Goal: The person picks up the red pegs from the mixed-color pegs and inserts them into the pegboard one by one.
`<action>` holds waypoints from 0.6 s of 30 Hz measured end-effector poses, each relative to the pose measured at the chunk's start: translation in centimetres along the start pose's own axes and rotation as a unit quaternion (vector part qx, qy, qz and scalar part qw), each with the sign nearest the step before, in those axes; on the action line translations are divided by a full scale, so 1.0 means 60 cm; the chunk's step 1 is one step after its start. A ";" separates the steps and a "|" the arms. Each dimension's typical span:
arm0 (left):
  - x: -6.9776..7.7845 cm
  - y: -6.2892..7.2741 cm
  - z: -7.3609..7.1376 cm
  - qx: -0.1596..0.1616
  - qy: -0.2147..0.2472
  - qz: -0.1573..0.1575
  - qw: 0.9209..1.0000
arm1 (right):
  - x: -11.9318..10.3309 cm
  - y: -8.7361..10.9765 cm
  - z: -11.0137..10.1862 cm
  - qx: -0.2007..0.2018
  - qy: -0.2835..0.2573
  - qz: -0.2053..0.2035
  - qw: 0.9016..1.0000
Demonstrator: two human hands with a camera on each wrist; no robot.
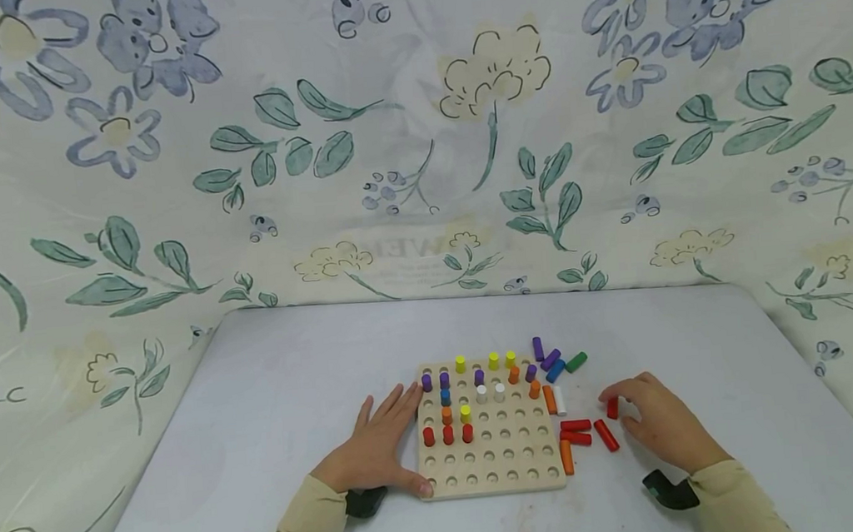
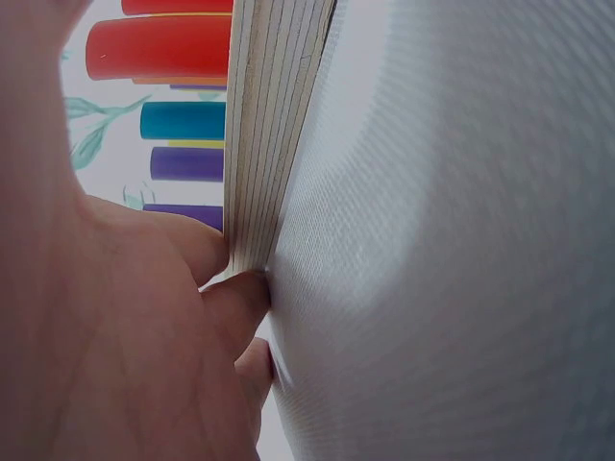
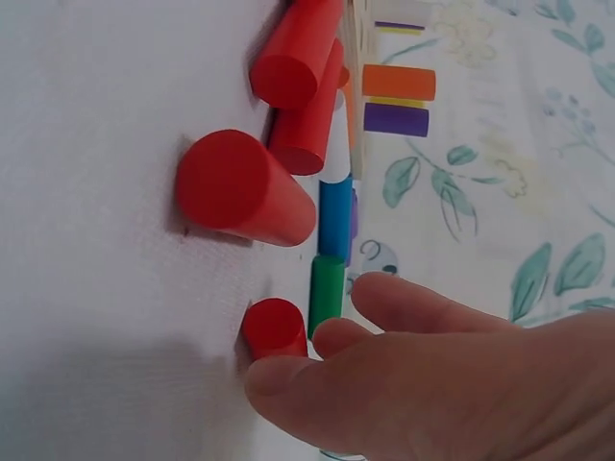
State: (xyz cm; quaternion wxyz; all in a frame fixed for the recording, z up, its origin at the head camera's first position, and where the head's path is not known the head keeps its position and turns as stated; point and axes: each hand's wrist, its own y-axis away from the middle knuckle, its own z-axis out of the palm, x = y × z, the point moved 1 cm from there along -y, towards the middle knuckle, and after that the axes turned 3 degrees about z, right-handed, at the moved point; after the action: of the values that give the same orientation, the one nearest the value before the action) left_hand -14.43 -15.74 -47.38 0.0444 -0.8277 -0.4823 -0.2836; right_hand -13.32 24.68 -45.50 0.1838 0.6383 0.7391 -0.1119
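Note:
A pale wooden pegboard lies on the table, with several coloured pegs upright in its holes. My left hand is spread at its left side, the thumb at the near corner and the fingertips along the left edge. In the left wrist view, fingers touch the layered board edge. To the board's right, my right hand is low over a red peg that lies on the table. In the right wrist view the thumb overlaps this red peg, while the other fingers hover above it, apart from the thumb.
Loose red pegs lie between the board and my right hand. Orange, white, blue, green and purple pegs lie along the board's right side. A floral cloth hangs behind the table.

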 end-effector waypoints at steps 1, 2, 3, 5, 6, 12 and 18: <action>0.000 0.000 0.000 -0.001 -0.001 -0.002 1.000 | 0.001 -0.001 0.001 -0.001 0.001 0.000 1.000; 0.000 -0.001 0.001 -0.001 -0.002 -0.004 1.000 | 0.001 -0.002 0.002 -0.002 0.004 -0.001 1.000; 0.000 -0.001 0.001 -0.002 -0.002 -0.006 1.000 | 0.002 -0.003 0.003 -0.003 0.007 -0.003 1.000; 0.001 -0.001 0.001 -0.003 -0.004 -0.008 1.000 | 0.002 -0.005 0.005 -0.006 0.013 -0.006 1.000; 0.001 -0.001 0.001 -0.003 -0.005 -0.008 1.000 | 0.002 -0.006 0.005 -0.006 0.017 -0.009 1.000; 0.001 -0.001 0.001 -0.004 -0.009 -0.008 1.000 | 0.002 -0.006 0.008 0.013 0.051 -0.035 0.998; 0.000 -0.001 0.000 -0.004 -0.004 -0.006 1.000 | 0.001 -0.004 0.010 0.026 0.085 -0.065 0.994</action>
State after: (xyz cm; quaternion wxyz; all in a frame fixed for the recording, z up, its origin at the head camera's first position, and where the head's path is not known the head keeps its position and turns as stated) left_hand -14.49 -15.70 -47.42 0.0377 -0.8262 -0.4861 -0.2823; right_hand -13.52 24.46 -46.11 0.0957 0.6003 0.7891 -0.0881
